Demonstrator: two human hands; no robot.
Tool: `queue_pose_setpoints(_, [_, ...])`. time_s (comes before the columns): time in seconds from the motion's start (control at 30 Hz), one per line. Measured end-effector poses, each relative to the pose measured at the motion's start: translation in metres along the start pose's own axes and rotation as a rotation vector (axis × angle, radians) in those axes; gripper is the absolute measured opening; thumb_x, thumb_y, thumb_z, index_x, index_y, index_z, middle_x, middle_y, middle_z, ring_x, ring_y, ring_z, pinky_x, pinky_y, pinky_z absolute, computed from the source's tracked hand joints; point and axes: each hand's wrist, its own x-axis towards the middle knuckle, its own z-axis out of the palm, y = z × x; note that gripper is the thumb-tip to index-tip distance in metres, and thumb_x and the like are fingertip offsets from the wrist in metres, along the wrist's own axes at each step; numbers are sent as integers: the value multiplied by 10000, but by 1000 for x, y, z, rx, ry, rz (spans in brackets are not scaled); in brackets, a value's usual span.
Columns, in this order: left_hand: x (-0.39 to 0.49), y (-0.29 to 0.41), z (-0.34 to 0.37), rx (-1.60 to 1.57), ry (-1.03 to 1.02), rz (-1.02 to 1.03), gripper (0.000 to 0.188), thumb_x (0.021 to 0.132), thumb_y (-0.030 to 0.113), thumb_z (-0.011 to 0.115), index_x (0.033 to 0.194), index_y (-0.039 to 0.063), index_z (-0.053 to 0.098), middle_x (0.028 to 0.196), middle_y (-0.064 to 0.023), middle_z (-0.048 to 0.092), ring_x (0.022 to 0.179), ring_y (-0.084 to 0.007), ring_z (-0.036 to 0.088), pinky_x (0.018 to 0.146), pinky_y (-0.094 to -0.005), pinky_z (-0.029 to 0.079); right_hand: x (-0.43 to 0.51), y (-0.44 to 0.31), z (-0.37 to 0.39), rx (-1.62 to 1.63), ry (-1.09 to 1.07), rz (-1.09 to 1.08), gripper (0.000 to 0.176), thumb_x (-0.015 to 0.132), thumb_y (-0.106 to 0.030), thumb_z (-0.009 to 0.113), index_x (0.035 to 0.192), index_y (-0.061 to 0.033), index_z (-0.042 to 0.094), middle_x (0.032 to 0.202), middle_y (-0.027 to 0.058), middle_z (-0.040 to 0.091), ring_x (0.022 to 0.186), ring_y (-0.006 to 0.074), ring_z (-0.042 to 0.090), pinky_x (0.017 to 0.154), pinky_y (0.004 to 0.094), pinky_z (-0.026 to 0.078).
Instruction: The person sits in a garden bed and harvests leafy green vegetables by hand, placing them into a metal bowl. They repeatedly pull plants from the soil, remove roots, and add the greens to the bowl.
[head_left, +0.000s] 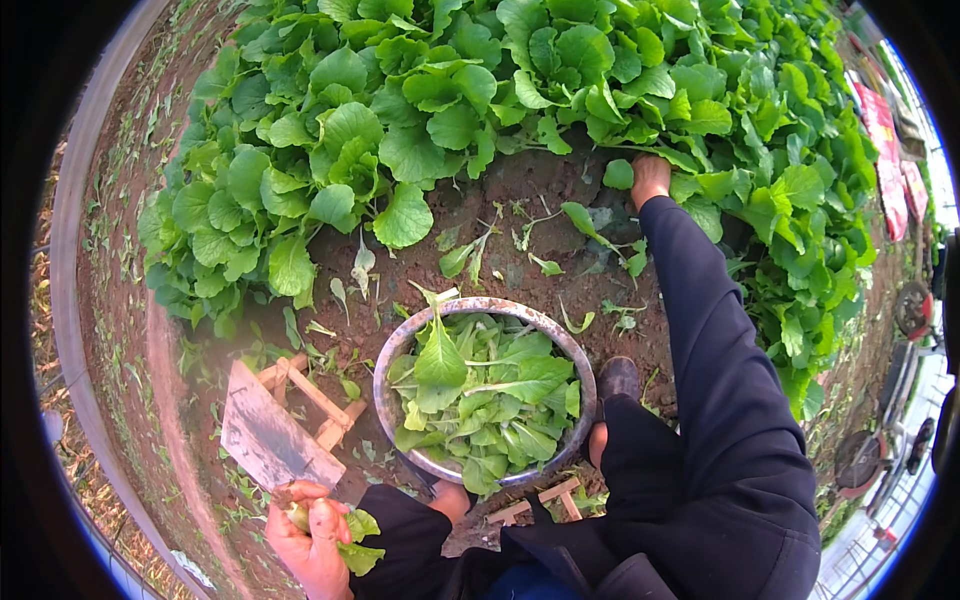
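My left hand (313, 536), low at the left, has its fingers closed around a small leafy green plant (361, 541); the leaves stick out to the right. My right hand (650, 180) reaches out among the growing leafy greens (450, 97) at the edge of the bed, its fingers hidden by leaves, so what they touch cannot be told. Between my legs stands a round metal basin (590, 390) with a worn rim, heaped with picked leafy greens (495, 397). One leafy stalk lies over its far rim.
A small wooden stool (277, 431) lies tipped over left of the basin. Part of another wooden frame (536, 504) shows below the basin. Loose leaves litter the soil (495, 225). Red bags (879, 154) and wheeled equipment (859, 461) stand at the far right.
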Motion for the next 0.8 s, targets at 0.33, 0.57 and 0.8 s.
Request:
queue_pose_setpoints(0.33, [-5,6,5,18,-16,18,186,975,165,609,1028,3,532,708,-100,576,481,-82,464,466,-201,381,-15,-8,19,139,74,146,199,913,-188,540,1032,-71,648,980,120,733,859,285,720,641,515,546])
queue_pose_setpoints(0.57, [-12,15,5,-24,-37,0,128,966,101,605,1013,-5,550,742,-50,560,520,-53,470,481,-191,372,-62,21,38,393,141,163,165,871,-179,577,975,-89,668,873,108,726,812,282,720,666,445,554])
queue_pose_setpoints(0.8, [-15,15,16,-18,-117,104,93,950,65,625,1016,11,586,761,23,551,598,-21,471,530,-183,374,-124,39,51,793,125,-153,216,818,-248,665,976,-103,641,914,162,701,880,377,678,766,457,537])
